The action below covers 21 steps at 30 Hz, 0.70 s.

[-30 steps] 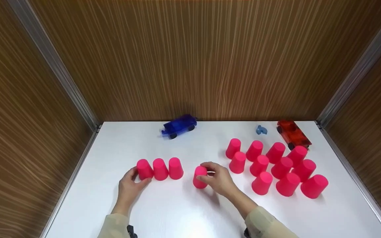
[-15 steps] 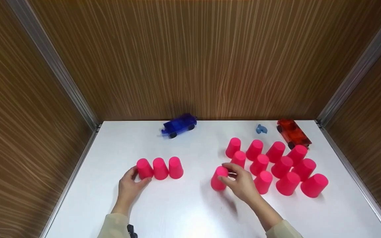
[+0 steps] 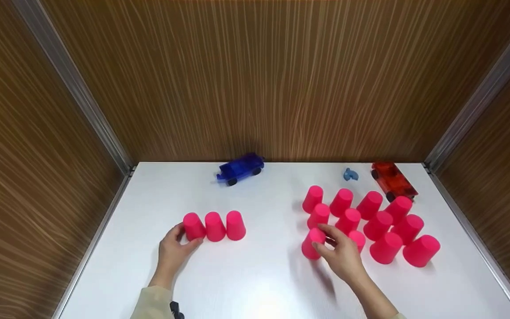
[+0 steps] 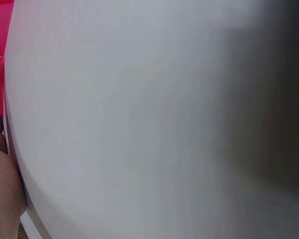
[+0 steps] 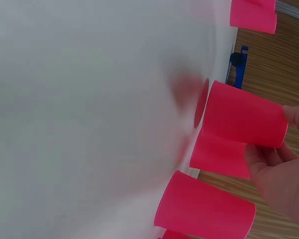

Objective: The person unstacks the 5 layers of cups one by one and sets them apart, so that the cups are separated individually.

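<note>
My left hand (image 3: 173,251) grips the leftmost pink cup (image 3: 193,227) of a short row of three, thumb in front and fingers behind. All three stand upside down on the white table (image 3: 219,283), the middle cup (image 3: 215,227) and the right one (image 3: 236,227) beside it. My right hand (image 3: 342,256) pinches another upturned pink cup (image 3: 311,247) near its base, thumb on one side and fingers on the other. In the right wrist view this held cup (image 5: 244,114) is close over the table. The right hand partly hides a front-row cup (image 3: 357,239) behind it.
Several more upturned pink cups (image 3: 385,248) stand in rows on the right. A blue toy car (image 3: 241,169) and a small blue piece (image 3: 350,174) lie at the back. A red toy car (image 3: 392,179) sits back right. Wood-grain panels (image 3: 259,79) enclose the table.
My right hand has carried its pink cup rightward, from the middle of the table to the left end of the front row. The left hand has stayed on its cup.
</note>
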Tool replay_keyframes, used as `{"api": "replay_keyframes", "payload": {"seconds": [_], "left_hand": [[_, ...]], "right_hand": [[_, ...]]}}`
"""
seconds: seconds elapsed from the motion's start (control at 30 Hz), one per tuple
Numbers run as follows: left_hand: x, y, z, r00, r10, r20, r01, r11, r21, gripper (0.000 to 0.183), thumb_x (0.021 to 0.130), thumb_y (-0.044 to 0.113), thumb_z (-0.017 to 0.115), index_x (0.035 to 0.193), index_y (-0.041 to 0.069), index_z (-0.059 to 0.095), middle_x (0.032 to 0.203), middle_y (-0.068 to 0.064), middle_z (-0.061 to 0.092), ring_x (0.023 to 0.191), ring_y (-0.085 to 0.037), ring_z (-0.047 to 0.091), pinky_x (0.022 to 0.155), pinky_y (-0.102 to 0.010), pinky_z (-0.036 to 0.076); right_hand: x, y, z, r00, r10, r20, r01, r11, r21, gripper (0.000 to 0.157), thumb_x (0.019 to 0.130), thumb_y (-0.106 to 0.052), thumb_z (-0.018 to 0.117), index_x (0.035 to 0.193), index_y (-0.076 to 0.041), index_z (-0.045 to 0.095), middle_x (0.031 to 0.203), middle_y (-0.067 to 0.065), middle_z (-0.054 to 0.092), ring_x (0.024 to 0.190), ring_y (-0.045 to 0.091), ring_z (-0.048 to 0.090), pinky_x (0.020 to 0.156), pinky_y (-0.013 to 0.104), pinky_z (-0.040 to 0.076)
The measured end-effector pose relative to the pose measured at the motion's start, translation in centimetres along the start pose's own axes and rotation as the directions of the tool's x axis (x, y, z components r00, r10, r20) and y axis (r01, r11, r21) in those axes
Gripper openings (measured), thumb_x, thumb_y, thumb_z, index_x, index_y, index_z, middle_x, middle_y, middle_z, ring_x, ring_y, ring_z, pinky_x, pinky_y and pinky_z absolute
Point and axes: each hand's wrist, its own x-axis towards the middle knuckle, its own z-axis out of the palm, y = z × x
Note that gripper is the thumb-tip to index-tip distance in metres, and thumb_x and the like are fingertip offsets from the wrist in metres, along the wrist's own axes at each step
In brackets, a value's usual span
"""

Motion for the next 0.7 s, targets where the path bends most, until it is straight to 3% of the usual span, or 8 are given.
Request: {"api": "replay_keyframes", "payload": {"seconds": [0.7], "left_hand": [[-0.04,0.13,0.03,1.0,-0.021,0.004,0.021,1.0,0.01,0.073,0.089,0.019,0.089,0.152,0.005,0.054,0.155,-0.017,0.055,0.147,-0.037,0.048,0.118,-0.044,0.043]], "right_hand": [[-0.59,1.0,-0.16,0.998,0.035,-0.056,-0.033,0.998,0.044,0.062,0.093,-0.012,0.081,0.15,-0.006,0.057,0.143,0.012,0.063,0.132,0.035,0.062,0.107,0.046,0.053]]}}
